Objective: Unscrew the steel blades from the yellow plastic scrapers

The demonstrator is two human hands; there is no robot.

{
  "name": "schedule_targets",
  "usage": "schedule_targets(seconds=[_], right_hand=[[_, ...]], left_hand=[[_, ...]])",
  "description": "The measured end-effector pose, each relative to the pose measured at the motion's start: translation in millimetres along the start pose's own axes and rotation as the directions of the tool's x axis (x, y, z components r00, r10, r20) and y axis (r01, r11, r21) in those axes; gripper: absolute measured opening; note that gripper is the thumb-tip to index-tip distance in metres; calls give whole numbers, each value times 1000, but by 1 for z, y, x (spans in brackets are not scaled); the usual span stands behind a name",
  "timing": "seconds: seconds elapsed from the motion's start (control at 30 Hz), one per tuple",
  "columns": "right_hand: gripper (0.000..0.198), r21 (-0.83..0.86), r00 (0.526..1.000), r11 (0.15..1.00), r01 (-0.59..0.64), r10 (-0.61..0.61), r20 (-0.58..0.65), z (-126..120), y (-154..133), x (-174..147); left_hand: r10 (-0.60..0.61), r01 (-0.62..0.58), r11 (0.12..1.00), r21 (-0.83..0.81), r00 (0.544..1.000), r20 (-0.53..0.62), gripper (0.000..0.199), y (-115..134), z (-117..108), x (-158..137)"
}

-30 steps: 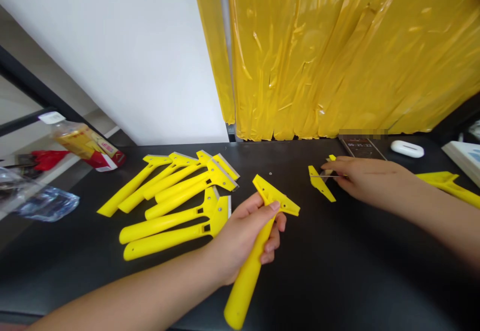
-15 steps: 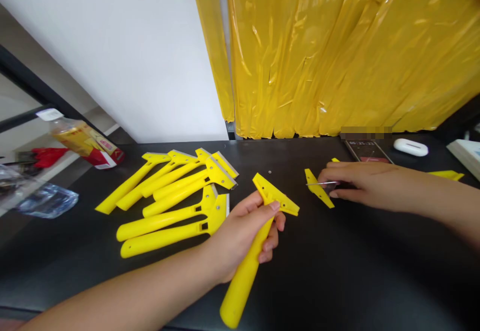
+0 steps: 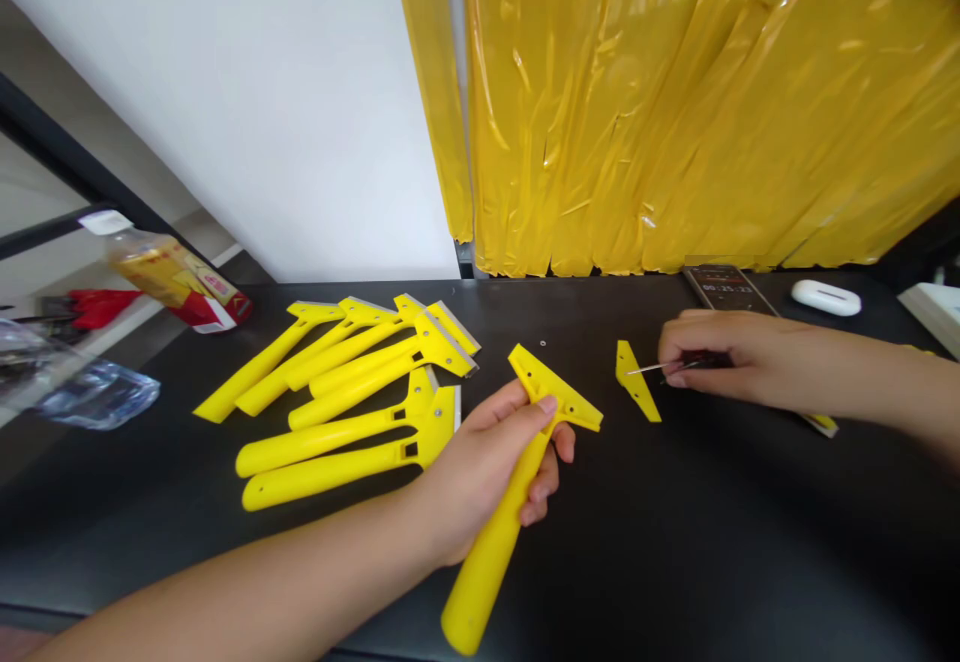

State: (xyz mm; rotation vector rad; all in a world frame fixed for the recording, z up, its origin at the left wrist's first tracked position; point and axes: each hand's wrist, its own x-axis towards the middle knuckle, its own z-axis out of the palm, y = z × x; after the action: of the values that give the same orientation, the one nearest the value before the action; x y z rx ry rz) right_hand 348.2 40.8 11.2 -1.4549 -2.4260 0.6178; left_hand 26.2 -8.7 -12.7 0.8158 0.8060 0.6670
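Observation:
My left hand is closed round a yellow scraper. Its wide head points up and away, with screw holes showing and no blade in sight. My right hand grips a screwdriver whose thin metal shaft points left. The fingers hide most of its dark handle. Just left of these fingers, a small yellow clamp plate lies on the black table. The shaft's tip overlaps the plate; whether it touches I cannot tell. A tiny metal ring or nut rests beyond the scraper head.
Several yellow scrapers with blades lie to the left of my left hand. A drink bottle and a clear plastic bag are farther left. At the back right are a phone and a white case. Another yellow piece shows beneath my right wrist.
My right hand has moved a little right with the screwdriver, and the clamp plate has turned slightly more upright in view. My left hand still holds the scraper in nearly the same place.

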Motion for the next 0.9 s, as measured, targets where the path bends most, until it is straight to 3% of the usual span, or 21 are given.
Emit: schedule_targets(seconds=[0.07, 0.13, 0.2, 0.3, 0.43, 0.57, 0.7, 0.83, 0.9], right_hand=[[31, 113, 1000, 993, -24, 23, 6, -4, -11, -3], [36, 373, 985, 923, -92, 139, -103, -3, -29, -7], [44, 708, 942, 705, -54, 270, -197, 6, -48, -8], [39, 921, 940, 389, -24, 323, -112, 25, -69, -5], [29, 974, 939, 224, -29, 340, -50, 45, -72, 0], [26, 987, 934, 160, -24, 355, -35, 54, -71, 2], [30, 987, 945, 132, -96, 325, 48, 62, -71, 4], [34, 969, 959, 222, -109, 278, 44, 64, -63, 7], [33, 926, 972, 368, -85, 235, -4, 60, -58, 7]], left_hand=[[1, -1, 1000, 11, 1000, 1, 30, -1, 0, 0], [-2, 1, 1000, 30, 1000, 12, 32, -2, -1, 1], [-10, 10, 999, 36, 1000, 25, 32, -2, -2, 1], [-33, 32, 999, 20, 998, 57, 25, -1, -4, 2], [-117, 104, 990, 96, 982, 148, 41, 0, -6, 1], [-218, 180, 967, 178, 949, 229, 44, 1, -4, -2], [-111, 86, 987, 135, 974, 195, 35, 1, -1, -3], [-29, 15, 993, 115, 993, 117, 36, 6, -3, -1], [-39, 25, 991, 131, 994, 105, 34, 8, -5, -1]])
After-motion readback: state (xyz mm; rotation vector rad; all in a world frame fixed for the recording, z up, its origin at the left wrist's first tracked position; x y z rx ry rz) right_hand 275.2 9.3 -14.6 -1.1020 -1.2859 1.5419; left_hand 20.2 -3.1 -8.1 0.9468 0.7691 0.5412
